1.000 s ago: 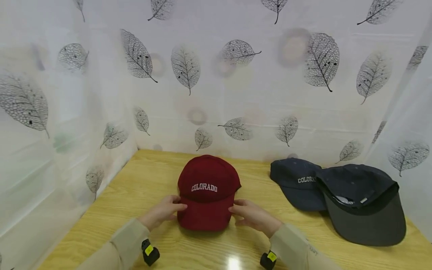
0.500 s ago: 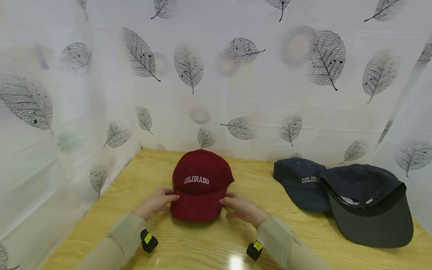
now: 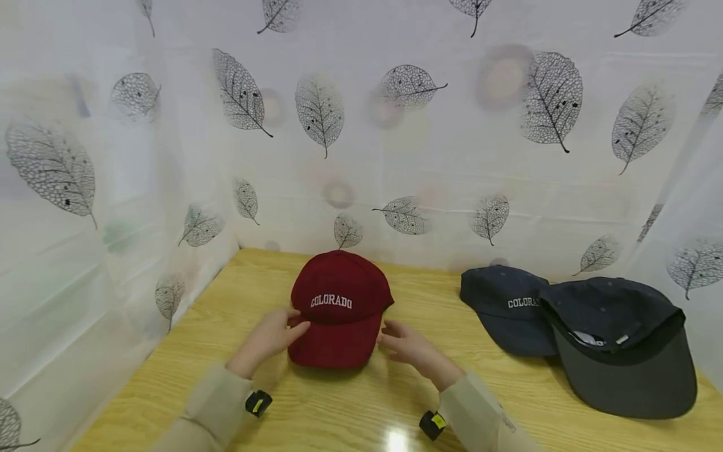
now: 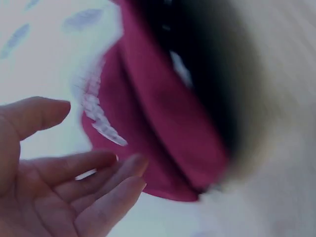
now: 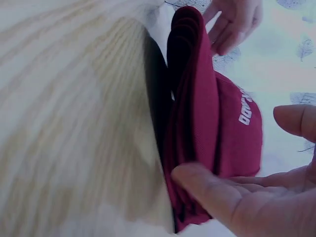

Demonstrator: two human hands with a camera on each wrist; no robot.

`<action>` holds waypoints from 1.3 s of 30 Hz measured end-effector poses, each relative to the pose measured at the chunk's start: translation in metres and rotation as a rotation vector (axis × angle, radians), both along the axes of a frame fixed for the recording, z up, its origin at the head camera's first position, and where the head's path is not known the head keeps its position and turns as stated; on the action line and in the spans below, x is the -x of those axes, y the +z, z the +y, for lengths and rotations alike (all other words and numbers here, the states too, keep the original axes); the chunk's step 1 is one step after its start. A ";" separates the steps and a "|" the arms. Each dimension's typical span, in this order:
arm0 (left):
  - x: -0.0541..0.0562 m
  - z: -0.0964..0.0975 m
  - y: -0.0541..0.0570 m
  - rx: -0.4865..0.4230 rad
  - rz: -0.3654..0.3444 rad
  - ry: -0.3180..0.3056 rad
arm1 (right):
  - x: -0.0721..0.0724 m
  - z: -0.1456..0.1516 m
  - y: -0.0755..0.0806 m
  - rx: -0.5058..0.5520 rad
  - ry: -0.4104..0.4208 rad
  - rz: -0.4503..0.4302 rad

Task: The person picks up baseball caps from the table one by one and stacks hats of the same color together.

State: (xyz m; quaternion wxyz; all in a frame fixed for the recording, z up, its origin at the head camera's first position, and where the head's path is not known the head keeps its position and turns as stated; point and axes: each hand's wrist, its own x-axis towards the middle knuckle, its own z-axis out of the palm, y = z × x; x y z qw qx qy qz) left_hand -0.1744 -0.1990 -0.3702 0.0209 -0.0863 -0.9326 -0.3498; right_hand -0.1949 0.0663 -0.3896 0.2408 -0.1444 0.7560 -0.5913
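Observation:
Red caps point(image 3: 336, 345), their brims layered one on another in the right wrist view, lie stacked on the wooden table with the brims toward me. White COLORADO lettering shows on the top one. My left hand point(image 3: 268, 339) is at the left side of the stack, its fingers relaxed and thumb apart in the left wrist view. On the other side, my right hand point(image 3: 415, 351) has its fingers extended beside the brims, fingertips right at their edge in the right wrist view. Neither hand grips anything.
At the right of the table point(image 3: 214, 326), a dark navy cap point(image 3: 508, 307) with the same lettering lies partly under another navy cap point(image 3: 621, 370), whose inside shows. A leaf-printed curtain point(image 3: 361, 157) hangs behind and along the left.
The red caps shifted slightly left and away from me between the two earlier frames, with both hands at the brim. Now the fingers have loosened and the right hand has drawn off slightly.

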 end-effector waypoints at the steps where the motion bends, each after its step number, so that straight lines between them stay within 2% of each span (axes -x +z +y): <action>1: -0.003 0.005 0.004 0.023 0.036 -0.013 | -0.002 0.002 0.002 -0.010 -0.003 0.034; 4: -0.008 0.022 0.012 0.065 0.141 -0.085 | -0.006 0.008 0.006 -0.062 -0.001 0.184; 7: -0.012 0.039 0.016 0.093 0.233 -0.145 | -0.011 0.014 0.011 -0.125 -0.013 0.342; 9: -0.013 0.049 0.018 0.100 0.266 -0.173 | -0.013 0.017 0.015 -0.159 -0.029 0.423; 12: -0.013 0.062 0.020 0.110 0.273 -0.194 | -0.016 0.021 0.018 -0.181 -0.047 0.481; 23: -0.009 0.092 0.015 0.199 0.340 -0.269 | -0.018 0.054 0.021 -0.260 -0.125 0.507; 31: -0.013 0.097 0.015 0.221 0.346 -0.293 | -0.020 0.084 0.022 -0.322 -0.196 0.514; 39: -0.015 0.098 0.016 0.238 0.337 -0.289 | -0.025 0.113 0.025 -0.388 -0.252 0.535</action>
